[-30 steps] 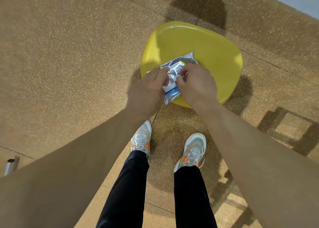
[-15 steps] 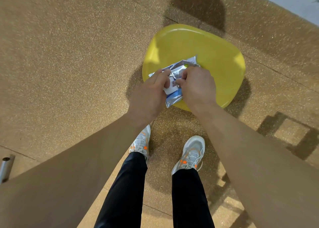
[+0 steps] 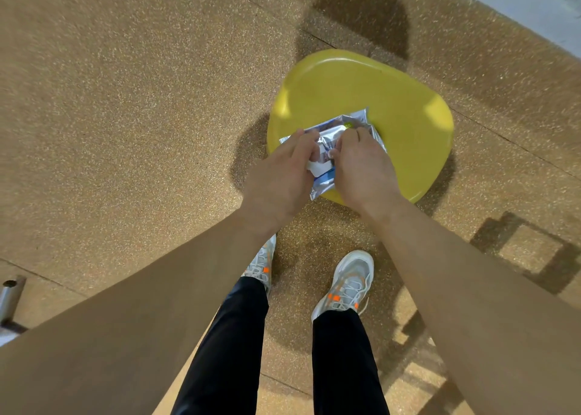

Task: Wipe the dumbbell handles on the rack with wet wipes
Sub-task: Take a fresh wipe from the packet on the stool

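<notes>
Silver foil, crinkled and marked with blue and white print, forms the soft wet-wipe packet (image 3: 338, 150) that I hold over the near edge of the glossy yellow moulded-plastic stool seat (image 3: 377, 100). I cannot tell whether the packet rests on the seat or hangs just above it.

Grip state: my left hand (image 3: 279, 179) is closed on the left part of the packet, thumb and fingers curled round it. My right hand (image 3: 361, 166) pinches at the white label area near the packet's middle, fingertips drawn tight together.

Step in hand, as I judge it: opening the packet to extract a wipe. No wiping has begun.

Next move calls for:
1. Steady the packet with my left hand.
2. Peel the flap or draw one wipe clear with my right hand, pulling gently so that only a single sheet follows.
3. Turn toward the rack.

Hidden or unclear:
- The dumbbells and the rack are outside this view, so their position cannot be stated.
- My hands cover the packet's opening; whether the flap is lifted, or a wipe is already between my fingertips, cannot be made out.
- The short metal tube (image 3: 9, 295) at the left edge is cut off and unidentified.
- Speckled tan rubber flooring (image 3: 125, 100) fills the remainder.
</notes>
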The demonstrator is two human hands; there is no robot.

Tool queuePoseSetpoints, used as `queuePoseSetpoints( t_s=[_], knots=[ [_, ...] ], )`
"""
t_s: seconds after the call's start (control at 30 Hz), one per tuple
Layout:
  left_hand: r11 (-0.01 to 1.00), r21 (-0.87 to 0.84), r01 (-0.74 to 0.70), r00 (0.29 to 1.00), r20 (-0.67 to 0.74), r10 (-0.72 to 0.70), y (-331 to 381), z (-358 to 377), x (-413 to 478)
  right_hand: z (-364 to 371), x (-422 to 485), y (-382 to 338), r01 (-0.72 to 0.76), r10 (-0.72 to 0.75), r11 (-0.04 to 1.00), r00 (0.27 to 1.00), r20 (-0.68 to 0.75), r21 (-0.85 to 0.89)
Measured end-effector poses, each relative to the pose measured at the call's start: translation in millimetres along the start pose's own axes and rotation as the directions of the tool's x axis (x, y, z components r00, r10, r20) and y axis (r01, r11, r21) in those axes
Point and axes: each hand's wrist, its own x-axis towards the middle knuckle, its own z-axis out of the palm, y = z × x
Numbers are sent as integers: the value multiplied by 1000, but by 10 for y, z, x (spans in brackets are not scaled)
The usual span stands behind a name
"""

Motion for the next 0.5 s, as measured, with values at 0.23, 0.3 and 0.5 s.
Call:
queuePoseSetpoints(
  t_s=[0.23, 0.3, 0.5],
  knots=[
    [999, 12, 32, 999, -44, -32, 96, -6, -23, -4, -8, 130, 92, -93, 996, 994, -50, -22],
    [999, 11, 37, 998, -50, -36, 108, -9, -22, -24, 16, 129, 164, -166, 980, 986, -9, -110],
    [1000, -4, 14, 998, -53, -15, 99, -16, -24, -226, 92, 94, 325, -310, 924, 945, 103, -201]
  ],
)
